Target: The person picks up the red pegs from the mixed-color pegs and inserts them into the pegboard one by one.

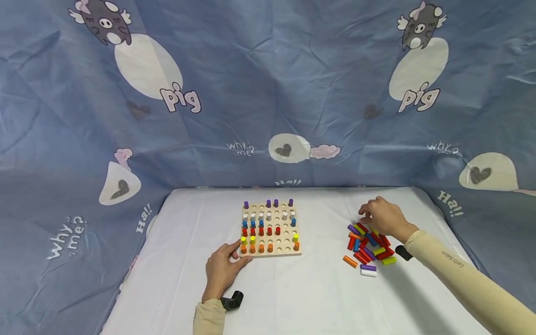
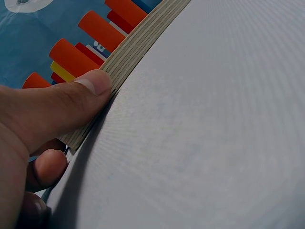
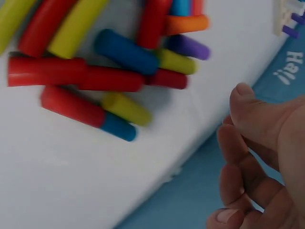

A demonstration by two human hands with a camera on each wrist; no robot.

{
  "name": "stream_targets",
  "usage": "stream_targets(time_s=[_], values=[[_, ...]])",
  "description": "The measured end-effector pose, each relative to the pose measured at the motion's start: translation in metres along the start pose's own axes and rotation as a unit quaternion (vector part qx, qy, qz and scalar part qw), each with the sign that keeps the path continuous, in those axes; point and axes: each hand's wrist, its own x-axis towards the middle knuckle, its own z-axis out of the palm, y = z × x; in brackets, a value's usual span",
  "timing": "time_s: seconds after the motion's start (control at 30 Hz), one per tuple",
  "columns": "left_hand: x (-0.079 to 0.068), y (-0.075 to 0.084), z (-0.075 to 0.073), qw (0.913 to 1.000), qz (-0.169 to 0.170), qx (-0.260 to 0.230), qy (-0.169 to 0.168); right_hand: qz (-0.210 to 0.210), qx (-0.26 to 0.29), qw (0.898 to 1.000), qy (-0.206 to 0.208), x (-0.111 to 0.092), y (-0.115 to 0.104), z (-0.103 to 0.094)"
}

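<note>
Head view: blue cloth hangs behind heaped pegs, some seemingly hidden.

Layered-wood board, smooth pegs
The surface looks cloth-covered; the backdrop is creased, faintly glossy fabric.

Booth-like space: blue pig-print cloth around white table.

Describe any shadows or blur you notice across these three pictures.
Head view: a soft shadow falls on the white table beside the right sleeve; left wrist view: a darker shadow lies beside the left hand and the edge of the pegboard; right wrist view: the loose pegs look blurred.
</note>
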Motion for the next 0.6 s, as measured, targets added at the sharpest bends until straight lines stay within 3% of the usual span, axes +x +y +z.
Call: stream_targets(time_s=[0.27,0.6], values=[[0.002,0.000,-0.002,1.0000,-0.005,0.000,-0.002,0.034,0.013,0.998,-0.044,-0.002,0.012,0.022],[0.001,0.001,-0.002,0.9997,-0.019,-0.004,-0.015,0.034,0.014,0.998,-0.053,0.001,0.016,0.044]])
